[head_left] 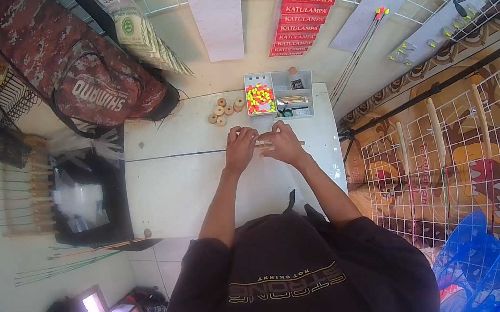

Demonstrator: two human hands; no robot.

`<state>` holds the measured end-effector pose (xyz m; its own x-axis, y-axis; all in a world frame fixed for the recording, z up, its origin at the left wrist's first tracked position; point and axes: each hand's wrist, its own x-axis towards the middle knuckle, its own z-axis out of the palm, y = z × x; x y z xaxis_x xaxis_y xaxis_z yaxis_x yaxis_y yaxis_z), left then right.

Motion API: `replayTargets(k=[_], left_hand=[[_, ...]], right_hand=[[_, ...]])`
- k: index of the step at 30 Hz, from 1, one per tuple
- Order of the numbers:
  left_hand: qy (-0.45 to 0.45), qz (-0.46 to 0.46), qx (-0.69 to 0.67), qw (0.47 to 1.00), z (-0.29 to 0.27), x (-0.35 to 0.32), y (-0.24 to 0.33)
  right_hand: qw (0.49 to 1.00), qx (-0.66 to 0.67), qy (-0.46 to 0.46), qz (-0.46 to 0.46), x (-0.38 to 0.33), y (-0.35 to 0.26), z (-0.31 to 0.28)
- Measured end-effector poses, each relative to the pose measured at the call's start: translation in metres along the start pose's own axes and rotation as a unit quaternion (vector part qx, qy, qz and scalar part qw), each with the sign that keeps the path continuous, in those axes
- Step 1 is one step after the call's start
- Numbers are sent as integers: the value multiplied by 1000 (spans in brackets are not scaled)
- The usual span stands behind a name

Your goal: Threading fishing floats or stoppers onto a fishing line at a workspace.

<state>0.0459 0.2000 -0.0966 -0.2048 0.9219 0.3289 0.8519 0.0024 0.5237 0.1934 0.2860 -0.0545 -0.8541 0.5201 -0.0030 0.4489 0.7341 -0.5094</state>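
Both my hands are close together over the white table (204,197), fingers bent inward. My left hand (241,149) is closed, and my right hand (283,145) has its thumb and fingers curled round a slim tan wooden piece (302,142) whose end sticks out to the right. It looks like the handle of a short rod. A thin dark line (176,156) runs left from my left hand across the table; whether it is the rod's shaft or a seam I cannot make out. My fingers hide most of the piece.
Beyond my hands stands a grey compartment box (286,116) with red and yellow beads (260,99) and small bottles. Several round wooden spools (220,113) lie left of it. A camouflage bag (88,71) leans at the back left; a black tray (116,210) adjoins the table's left side.
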Motion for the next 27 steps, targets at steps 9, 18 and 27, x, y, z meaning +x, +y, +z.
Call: replayTargets(k=[9, 18, 27], left_hand=[[-21, -14, -45, 999, 8, -10, -1], [-100, -33, 64, 992, 24, -14, 2], [-173, -27, 144, 974, 34, -10, -5]], right_hand=[[994, -99, 42, 2, -3, 21, 34], [993, -114, 32, 21, -4, 29, 52], [989, -122, 80, 24, -8, 35, 71]])
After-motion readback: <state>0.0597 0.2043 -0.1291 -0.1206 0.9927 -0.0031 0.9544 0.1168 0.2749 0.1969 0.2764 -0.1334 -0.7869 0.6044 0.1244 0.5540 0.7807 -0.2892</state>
